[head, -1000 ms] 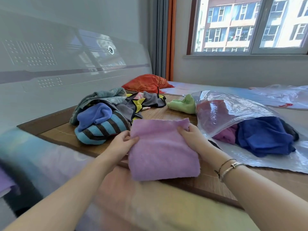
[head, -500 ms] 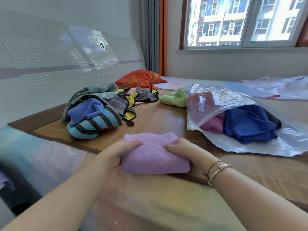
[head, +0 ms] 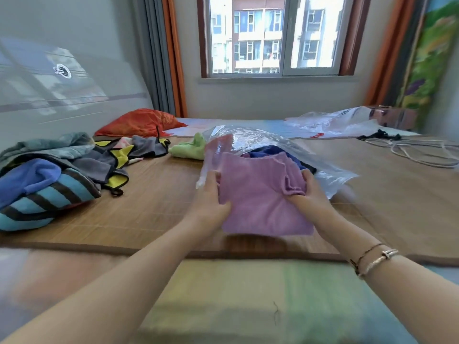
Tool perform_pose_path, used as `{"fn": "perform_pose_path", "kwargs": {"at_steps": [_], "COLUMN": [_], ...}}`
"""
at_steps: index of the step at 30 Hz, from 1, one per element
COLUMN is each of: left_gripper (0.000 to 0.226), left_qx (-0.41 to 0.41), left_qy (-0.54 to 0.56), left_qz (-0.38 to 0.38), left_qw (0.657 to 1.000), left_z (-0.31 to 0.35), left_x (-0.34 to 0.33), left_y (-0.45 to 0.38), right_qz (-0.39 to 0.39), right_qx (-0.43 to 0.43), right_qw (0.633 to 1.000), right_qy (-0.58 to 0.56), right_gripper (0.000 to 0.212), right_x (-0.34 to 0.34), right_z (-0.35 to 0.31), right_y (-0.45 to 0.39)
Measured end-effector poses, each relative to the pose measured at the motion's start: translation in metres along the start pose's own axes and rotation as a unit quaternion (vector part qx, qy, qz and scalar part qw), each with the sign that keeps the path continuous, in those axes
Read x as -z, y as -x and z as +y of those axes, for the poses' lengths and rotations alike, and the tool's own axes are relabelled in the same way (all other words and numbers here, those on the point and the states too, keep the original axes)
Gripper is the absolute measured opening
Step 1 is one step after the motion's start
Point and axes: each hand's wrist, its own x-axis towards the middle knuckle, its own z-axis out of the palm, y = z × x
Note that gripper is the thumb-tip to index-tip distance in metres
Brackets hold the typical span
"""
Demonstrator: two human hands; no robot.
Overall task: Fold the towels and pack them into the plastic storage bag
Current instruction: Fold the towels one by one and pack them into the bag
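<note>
I hold a folded lilac towel (head: 260, 194) between both hands, lifted above the bamboo mat and right in front of the mouth of the clear plastic storage bag (head: 250, 141). My left hand (head: 211, 197) grips the towel's left edge, close to the bag's open rim. My right hand (head: 309, 194) pinches the bunched right corner. Inside the bag a blue towel (head: 263, 150) shows behind the lilac one.
A heap of unfolded towels (head: 49, 175), blue, striped, grey and yellow, lies at the left on the bamboo mat (head: 161, 207). A green towel (head: 190, 150) sits by the bag, an orange cloth (head: 139, 122) behind. Another plastic bag (head: 332, 121) and cords (head: 412, 150) lie far right.
The folded lilac towel has been lifted off the mat's near edge and carried forward and right to the bag's mouth. The view has turned right towards the bag.
</note>
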Motion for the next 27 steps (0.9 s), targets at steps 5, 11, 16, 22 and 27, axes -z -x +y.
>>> {"fn": "perform_pose_path", "kwargs": {"at_steps": [5, 11, 16, 22, 27], "left_gripper": [0.023, 0.01, 0.074, 0.081, 0.083], "left_qx": [-0.174, -0.222, -0.25, -0.275, -0.29], "left_qy": [-0.306, -0.424, -0.447, -0.42, -0.414], "left_qz": [0.097, 0.082, 0.145, 0.129, 0.048], "left_qw": [0.931, 0.874, 0.847, 0.855, 0.862], "left_z": [0.024, 0.014, 0.02, 0.02, 0.021], "left_x": [-0.048, -0.068, -0.066, -0.062, -0.069], "left_y": [-0.05, -0.114, -0.138, -0.15, -0.147], "right_qz": [0.121, 0.041, -0.008, 0.198, 0.159], "right_qx": [0.083, 0.12, 0.183, -0.073, -0.03], "right_qw": [0.984, 0.954, 0.9, 0.915, 0.828], "right_qy": [0.098, 0.272, 0.395, 0.344, 0.536], "right_gripper": [0.015, 0.023, 0.024, 0.029, 0.048], "right_x": [0.034, 0.016, -0.004, 0.015, 0.008], "right_z": [0.042, 0.08, 0.093, 0.094, 0.092], "right_y": [-0.037, -0.1, -0.137, -0.168, -0.14]}}
